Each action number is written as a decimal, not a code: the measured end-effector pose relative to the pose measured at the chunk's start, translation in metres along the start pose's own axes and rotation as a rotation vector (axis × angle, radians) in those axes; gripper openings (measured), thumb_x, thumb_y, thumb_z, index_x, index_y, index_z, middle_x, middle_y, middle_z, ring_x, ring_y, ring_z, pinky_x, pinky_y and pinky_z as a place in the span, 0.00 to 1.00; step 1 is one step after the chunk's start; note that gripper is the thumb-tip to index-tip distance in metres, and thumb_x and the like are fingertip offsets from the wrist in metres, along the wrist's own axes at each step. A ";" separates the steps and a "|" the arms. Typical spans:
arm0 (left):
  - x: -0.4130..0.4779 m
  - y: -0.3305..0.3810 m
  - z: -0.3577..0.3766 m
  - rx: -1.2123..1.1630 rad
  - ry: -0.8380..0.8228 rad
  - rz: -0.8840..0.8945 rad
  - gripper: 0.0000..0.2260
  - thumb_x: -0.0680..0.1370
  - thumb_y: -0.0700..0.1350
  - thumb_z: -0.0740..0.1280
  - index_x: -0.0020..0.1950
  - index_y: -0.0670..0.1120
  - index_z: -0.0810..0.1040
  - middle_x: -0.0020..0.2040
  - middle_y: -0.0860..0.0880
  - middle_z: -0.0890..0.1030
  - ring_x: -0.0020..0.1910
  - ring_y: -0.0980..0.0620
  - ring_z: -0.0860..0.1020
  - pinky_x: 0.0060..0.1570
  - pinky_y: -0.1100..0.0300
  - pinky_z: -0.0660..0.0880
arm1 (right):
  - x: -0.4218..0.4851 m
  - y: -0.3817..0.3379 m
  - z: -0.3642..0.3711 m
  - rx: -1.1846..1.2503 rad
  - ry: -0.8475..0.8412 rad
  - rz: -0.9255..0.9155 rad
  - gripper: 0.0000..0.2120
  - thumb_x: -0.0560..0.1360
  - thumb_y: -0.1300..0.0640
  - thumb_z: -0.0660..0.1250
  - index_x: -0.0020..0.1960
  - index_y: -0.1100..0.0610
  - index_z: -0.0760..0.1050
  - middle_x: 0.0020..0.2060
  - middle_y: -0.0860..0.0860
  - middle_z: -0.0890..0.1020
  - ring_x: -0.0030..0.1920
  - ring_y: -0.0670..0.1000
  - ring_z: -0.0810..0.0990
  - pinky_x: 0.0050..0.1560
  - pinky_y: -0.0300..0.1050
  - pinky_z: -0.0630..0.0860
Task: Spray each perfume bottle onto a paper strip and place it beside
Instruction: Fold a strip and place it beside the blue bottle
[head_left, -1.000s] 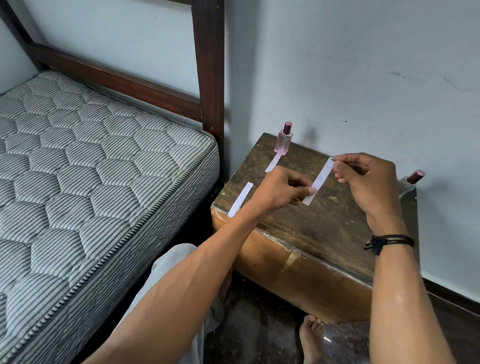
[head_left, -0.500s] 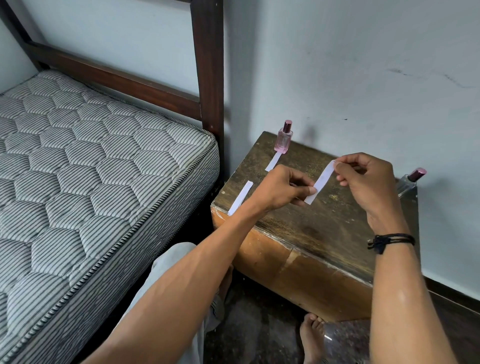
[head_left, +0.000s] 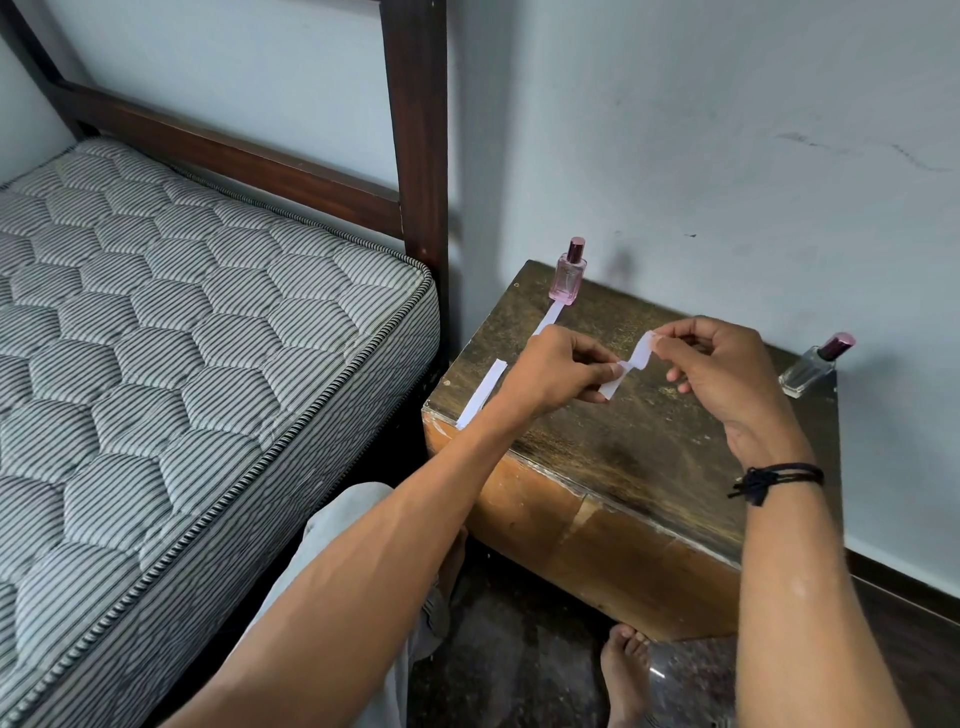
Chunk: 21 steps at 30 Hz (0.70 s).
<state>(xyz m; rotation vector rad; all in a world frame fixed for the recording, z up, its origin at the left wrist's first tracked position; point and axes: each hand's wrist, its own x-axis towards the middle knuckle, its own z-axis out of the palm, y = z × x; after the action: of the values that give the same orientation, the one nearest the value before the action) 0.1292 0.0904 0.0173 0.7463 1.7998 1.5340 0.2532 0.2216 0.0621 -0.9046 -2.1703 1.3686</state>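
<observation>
a person seated by a bed holds a white paper strip above a worn wooden side table, the left hand pinching its lower end between thumb and forefinger, the right hand pinching the upper end, other fingers loosely curled. the strip buckles into a wave between the two grips. a pink perfume bottle stands upright at the table's far left corner with a strip lying just in front of it, possibly touching its base. another strip lies flat near the left edge. a clear bottle with a dark pink cap stands at the far right by the wall. a black cord bracelet circles the right wrist.
</observation>
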 end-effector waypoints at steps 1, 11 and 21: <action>0.000 0.000 0.000 -0.003 -0.002 -0.005 0.06 0.76 0.37 0.73 0.52 0.37 0.85 0.44 0.40 0.85 0.41 0.42 0.85 0.47 0.53 0.84 | 0.000 0.000 0.002 0.013 0.036 -0.009 0.02 0.78 0.58 0.72 0.49 0.54 0.83 0.39 0.51 0.83 0.31 0.42 0.77 0.35 0.38 0.75; 0.000 0.000 -0.002 -0.047 -0.022 -0.032 0.06 0.76 0.36 0.73 0.51 0.35 0.84 0.42 0.43 0.84 0.37 0.50 0.83 0.44 0.59 0.82 | -0.004 -0.004 -0.002 0.024 0.039 -0.047 0.05 0.77 0.58 0.72 0.43 0.52 0.83 0.36 0.55 0.78 0.33 0.49 0.73 0.37 0.45 0.72; 0.002 -0.002 0.000 0.013 -0.025 -0.074 0.06 0.76 0.37 0.74 0.51 0.38 0.85 0.46 0.41 0.85 0.42 0.46 0.83 0.48 0.49 0.84 | -0.001 0.001 0.007 0.002 0.163 -0.131 0.05 0.77 0.59 0.71 0.43 0.50 0.82 0.34 0.45 0.77 0.33 0.44 0.71 0.38 0.40 0.70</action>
<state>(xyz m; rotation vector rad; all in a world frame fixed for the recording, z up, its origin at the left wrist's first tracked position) 0.1280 0.0913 0.0156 0.6947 1.8010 1.4606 0.2498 0.2164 0.0579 -0.8274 -2.0653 1.1923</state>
